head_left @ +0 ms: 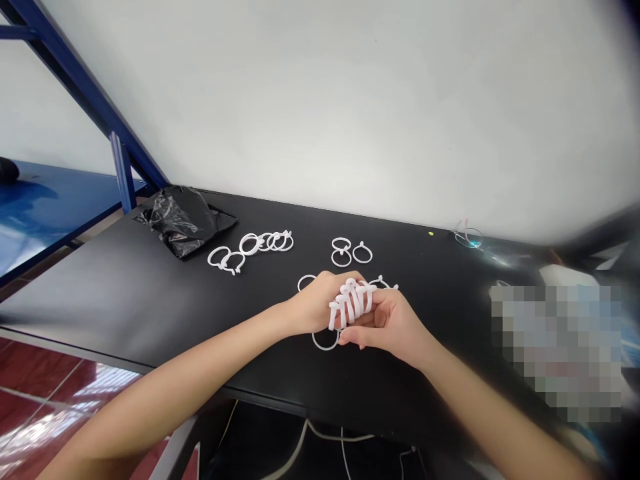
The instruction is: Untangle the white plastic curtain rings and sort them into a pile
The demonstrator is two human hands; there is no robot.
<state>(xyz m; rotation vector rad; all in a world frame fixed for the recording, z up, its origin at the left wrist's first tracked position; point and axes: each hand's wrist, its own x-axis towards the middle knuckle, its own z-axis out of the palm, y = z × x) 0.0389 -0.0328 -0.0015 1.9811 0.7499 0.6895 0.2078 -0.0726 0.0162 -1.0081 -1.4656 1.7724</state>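
Note:
Over the middle of the black table, my left hand (325, 297) is closed around a bunch of white curtain rings (353, 300). The rings stand side by side in a row, their small eyelets facing up. From the right, my right hand (393, 327) curls its fingers against the same bunch, with its thumb stretched along the near side. Parts of the rings are hidden by the fingers. One loose ring (325, 348) shows just below my hands, and others peek out behind them. Farther back lie three more rings (363, 262).
A row of white rings (250, 253) lies at the left on the black table (165, 307). Behind it is a crumpled black plastic bag (183, 217). Clear plastic (470, 237) lies by the wall, near a blurred-out item (555, 347). A blue metal frame (90, 80) rises at left.

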